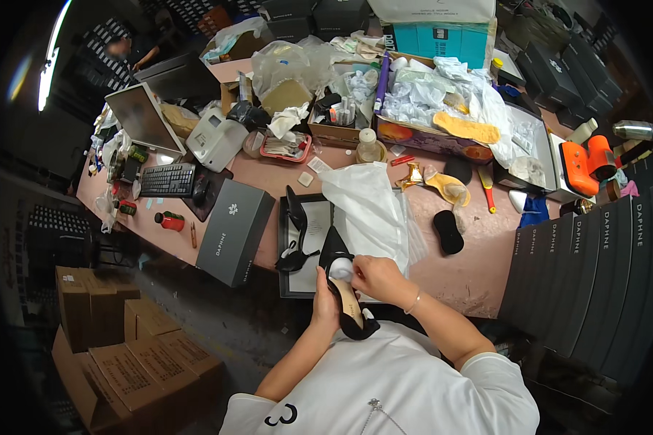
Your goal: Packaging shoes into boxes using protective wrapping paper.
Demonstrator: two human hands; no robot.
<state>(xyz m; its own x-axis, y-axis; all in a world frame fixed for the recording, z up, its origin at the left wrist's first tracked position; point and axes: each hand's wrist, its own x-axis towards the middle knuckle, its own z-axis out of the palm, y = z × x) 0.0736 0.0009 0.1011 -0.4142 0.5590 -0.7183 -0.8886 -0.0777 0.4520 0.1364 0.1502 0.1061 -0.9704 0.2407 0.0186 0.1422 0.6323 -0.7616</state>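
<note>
My left hand (325, 306) is wrapped round the side of a black pointed-toe shoe (334, 246) with a beige insole, held over the near edge of the table. The fingers of my right hand (377, 279) pinch a white wad of stuffing (340, 269) at the shoe's mouth, partly inside the toe. Just beyond my hands lies an open dark grey shoebox (316, 221). Inside it, on the left, is a black strappy heeled shoe (294, 210). White tissue paper (363, 197) spreads over the box's right part and past its edge.
A grey box lid (233, 232) lies left of the open box. Farther right are a black brush-like pad (448, 232) and a red-yellow tool (488, 194). Stacked grey shoeboxes (595, 268) line the right side. A paper-filled carton (432, 134) stands behind; a keyboard (168, 180) is left.
</note>
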